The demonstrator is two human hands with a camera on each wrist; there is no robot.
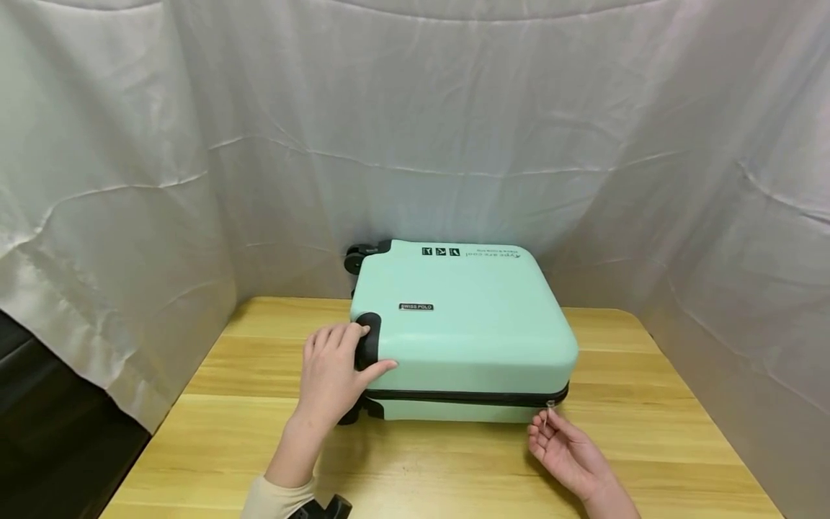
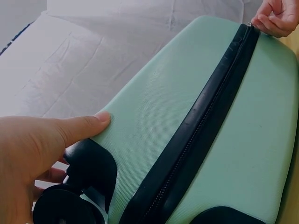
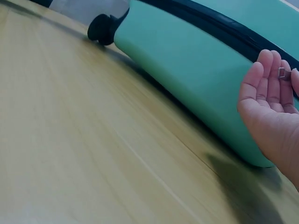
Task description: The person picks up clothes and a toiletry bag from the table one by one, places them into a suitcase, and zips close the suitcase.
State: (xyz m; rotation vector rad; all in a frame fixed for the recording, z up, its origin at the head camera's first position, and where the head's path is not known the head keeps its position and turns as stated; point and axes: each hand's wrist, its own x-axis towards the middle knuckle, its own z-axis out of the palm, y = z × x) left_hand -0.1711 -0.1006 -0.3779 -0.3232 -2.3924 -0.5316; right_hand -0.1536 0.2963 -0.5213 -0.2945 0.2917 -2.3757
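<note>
A mint-green hard-shell suitcase point(image 1: 467, 331) lies flat on the wooden table, its wheels towards the left. My left hand point(image 1: 332, 371) grips its near left corner, the fingers over the black corner guard point(image 1: 368, 349) and the thumb on the front side. In the left wrist view, that thumb presses the green shell beside a black wheel point(image 2: 58, 205). Along the front side runs a black zipper point(image 2: 191, 130), its teeth together where they show. At the near right corner my right hand point(image 1: 570, 454), palm turned up, pinches the small metal zipper pull point(image 3: 281, 73) between thumb and fingers.
The wooden table point(image 1: 214, 425) extends on both sides of the suitcase and in front of it. Grey curtains point(image 1: 415, 108) hang behind and along the sides, close to the suitcase's far edge. A dark surface point(image 1: 58, 404) lies beyond the table's left edge.
</note>
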